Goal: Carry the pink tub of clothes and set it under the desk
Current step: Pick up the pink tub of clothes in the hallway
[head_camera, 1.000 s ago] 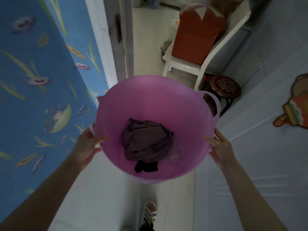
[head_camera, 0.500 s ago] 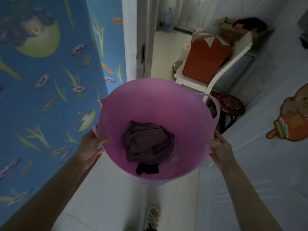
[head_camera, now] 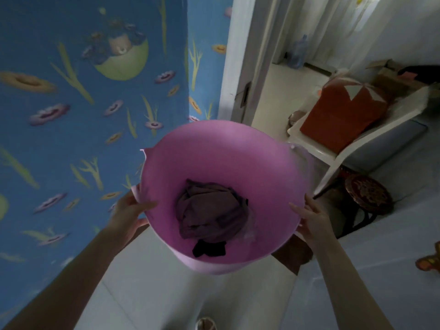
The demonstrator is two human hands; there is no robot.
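I hold the round pink tub [head_camera: 214,148] in the air at waist height, in the middle of the view. Inside it lies a bundle of dark purple clothes [head_camera: 209,210] with a black piece below it. My left hand [head_camera: 129,210] grips the tub's left rim, thumb inside. On the right rim rests my right hand [head_camera: 312,217], fingers along the outside. No desk is in view.
A blue wall [head_camera: 83,115] with flower patterns runs close on my left. A white door frame [head_camera: 240,67] opens ahead onto a pale floor. On the right stand a white chair [head_camera: 352,148] with an orange bag [head_camera: 345,120], a dark round stool [head_camera: 369,194] and a white door [head_camera: 392,258].
The view has tilted up and I have moved forward along the blue wall; the doorway and the room beyond show more. Both hands keep the same hold on the tub.
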